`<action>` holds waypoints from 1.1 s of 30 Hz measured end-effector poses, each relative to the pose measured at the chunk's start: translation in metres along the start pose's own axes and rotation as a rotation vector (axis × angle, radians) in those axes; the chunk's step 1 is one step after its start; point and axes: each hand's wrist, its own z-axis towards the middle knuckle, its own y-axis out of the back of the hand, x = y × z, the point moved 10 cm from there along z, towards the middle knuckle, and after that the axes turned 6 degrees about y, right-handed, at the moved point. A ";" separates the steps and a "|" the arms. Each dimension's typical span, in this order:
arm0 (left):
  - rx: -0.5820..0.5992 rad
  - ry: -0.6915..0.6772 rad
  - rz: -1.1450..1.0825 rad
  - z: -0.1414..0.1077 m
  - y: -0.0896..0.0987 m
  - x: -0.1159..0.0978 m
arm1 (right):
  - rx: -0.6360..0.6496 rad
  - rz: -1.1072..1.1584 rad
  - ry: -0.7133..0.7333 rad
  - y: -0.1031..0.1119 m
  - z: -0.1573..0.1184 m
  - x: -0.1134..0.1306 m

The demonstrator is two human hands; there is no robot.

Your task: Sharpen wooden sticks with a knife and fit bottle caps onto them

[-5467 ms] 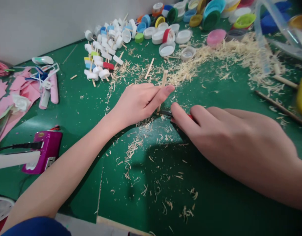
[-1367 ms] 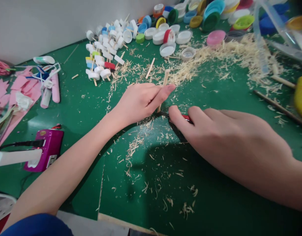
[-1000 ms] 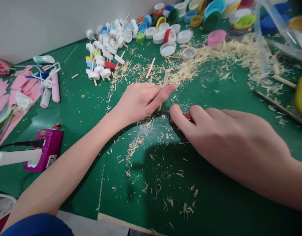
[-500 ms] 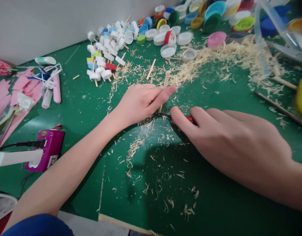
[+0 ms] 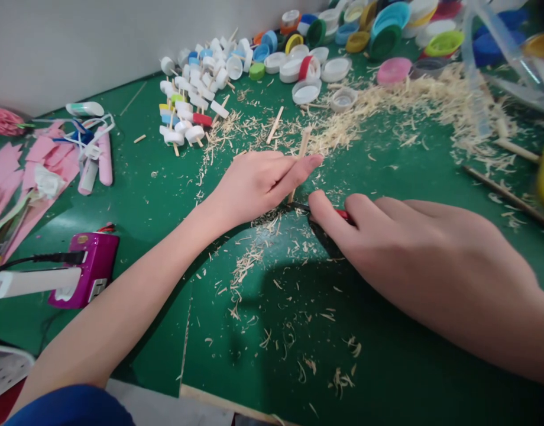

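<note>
My left hand [image 5: 265, 180] is closed round a thin wooden stick [image 5: 304, 142], which stands slightly tilted with its upper end showing past my fingers. Its lower end comes out below the thumb, close to the green tabletop [image 5: 174, 331]. My right hand [image 5: 414, 254] grips a small knife [image 5: 343, 213] with a red handle, mostly hidden under the fingers. The dark blade reaches left to the stick's lower end and appears to touch it. Curled wood shavings [image 5: 249, 260] lie scattered under and in front of both hands.
Behind my left hand stand several white caps on sticks [image 5: 194, 100]. Loose coloured bottle caps [image 5: 307, 92] and a shavings heap [image 5: 414, 92] spread along the back. At left are a magenta power adapter [image 5: 106, 254], pink paper [image 5: 45, 160] and a glue gun-like white handle [image 5: 36, 283]. A dark rod [image 5: 507, 195] lies right.
The whole view has shifted slightly, so everything appears a little further right. Both hands keep almost the same pose, still holding the stick and the knife.
</note>
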 end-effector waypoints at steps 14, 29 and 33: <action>-0.001 -0.003 -0.001 0.000 0.001 -0.002 | 0.046 0.060 0.009 -0.006 -0.001 -0.001; 0.011 0.019 -0.012 0.001 0.000 -0.001 | 0.060 0.096 0.050 -0.009 -0.001 -0.002; 0.025 0.031 -0.009 0.001 -0.001 0.000 | 0.135 0.133 0.044 -0.020 -0.002 -0.002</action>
